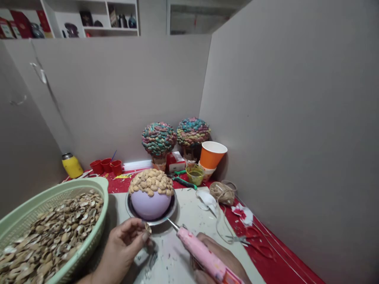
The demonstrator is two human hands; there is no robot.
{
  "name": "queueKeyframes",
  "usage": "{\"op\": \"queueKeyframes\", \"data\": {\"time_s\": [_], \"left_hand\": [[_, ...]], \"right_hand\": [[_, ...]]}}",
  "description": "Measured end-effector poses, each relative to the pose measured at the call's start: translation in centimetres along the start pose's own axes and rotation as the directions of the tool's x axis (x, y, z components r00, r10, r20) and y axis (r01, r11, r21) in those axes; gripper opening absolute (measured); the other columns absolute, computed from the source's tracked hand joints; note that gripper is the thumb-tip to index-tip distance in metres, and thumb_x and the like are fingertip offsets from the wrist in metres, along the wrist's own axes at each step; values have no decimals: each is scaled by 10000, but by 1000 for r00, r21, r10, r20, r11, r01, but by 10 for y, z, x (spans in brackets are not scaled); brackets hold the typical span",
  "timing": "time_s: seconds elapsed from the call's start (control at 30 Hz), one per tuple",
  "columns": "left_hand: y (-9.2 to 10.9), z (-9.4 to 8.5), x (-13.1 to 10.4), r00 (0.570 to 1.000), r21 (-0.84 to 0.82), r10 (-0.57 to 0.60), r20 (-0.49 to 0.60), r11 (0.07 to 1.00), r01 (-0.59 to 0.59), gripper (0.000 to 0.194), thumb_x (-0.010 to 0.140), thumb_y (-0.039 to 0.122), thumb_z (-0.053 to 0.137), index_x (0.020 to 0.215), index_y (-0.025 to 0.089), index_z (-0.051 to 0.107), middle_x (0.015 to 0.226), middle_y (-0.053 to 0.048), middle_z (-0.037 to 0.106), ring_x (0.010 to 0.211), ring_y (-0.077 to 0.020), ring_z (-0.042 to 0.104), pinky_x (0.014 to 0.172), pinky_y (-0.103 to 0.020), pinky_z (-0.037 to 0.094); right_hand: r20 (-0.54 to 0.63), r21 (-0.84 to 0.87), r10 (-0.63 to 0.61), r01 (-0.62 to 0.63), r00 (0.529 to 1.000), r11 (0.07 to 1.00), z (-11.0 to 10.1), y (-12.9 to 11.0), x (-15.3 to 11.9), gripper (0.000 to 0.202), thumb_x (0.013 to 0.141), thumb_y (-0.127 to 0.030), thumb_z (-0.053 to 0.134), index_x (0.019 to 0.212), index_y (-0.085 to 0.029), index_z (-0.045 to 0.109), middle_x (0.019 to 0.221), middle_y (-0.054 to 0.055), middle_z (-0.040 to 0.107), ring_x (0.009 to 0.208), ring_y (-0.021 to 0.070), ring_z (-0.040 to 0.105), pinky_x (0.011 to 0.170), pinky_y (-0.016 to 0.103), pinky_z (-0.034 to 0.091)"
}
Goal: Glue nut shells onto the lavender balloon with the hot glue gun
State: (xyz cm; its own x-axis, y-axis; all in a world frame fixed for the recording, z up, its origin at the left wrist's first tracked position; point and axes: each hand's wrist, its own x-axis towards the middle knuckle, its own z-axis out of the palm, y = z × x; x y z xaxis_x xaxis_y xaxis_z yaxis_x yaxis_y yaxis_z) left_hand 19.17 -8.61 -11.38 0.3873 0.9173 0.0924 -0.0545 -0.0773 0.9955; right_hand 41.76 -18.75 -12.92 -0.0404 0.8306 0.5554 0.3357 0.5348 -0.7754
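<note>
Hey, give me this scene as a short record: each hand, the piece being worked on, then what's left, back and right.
Left hand: pinches a shell piece
Right hand: holds a pink glue gun, tip near the metal bowl
Workpiece: purple ball in the metal bowl, top covered with tan shells
Left: green basket holding loose shells
Back: two multicoloured treelike pieces, orange cup, three red cups, yellow bottle
Right: twine, red-handled scissors

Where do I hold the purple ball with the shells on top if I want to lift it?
Probably cup the purple ball by its bare sides, one palm from the left, one from the right. It looks smooth and round there; bumpy shells cover its top, and the bowl surrounds its bottom.
</note>
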Motion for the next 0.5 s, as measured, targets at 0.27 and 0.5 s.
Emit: {"op": "queueKeyframes", "data": {"time_s": [0.27, 0.5], "left_hand": [[2, 0, -7, 998, 38, -32, 58, 999, 30, 102, 728, 213, 738, 793, 163, 676, 648, -10, 715, 597, -137, 671, 603, -200, 537], [6, 1, -9, 992, 177, 107, 66, 977, -118, 100, 681, 121, 720, 762, 175, 700, 620, -17, 724, 538, -147, 673, 537, -192, 549]], "right_hand": [[196, -236, -99, 145, 976, 961, -1, -22, 12, 235, 889, -393, 545, 722, -228, 540, 618, 27, 563, 537, 160, 511, 504, 274, 401], [305, -278, -97, 187, 947, 942, 4, -8, 9, 337, 913, -473, 509, 676, -235, 536, 558, 7, 535, 501, 147, 474, 487, 272, 335]]}}
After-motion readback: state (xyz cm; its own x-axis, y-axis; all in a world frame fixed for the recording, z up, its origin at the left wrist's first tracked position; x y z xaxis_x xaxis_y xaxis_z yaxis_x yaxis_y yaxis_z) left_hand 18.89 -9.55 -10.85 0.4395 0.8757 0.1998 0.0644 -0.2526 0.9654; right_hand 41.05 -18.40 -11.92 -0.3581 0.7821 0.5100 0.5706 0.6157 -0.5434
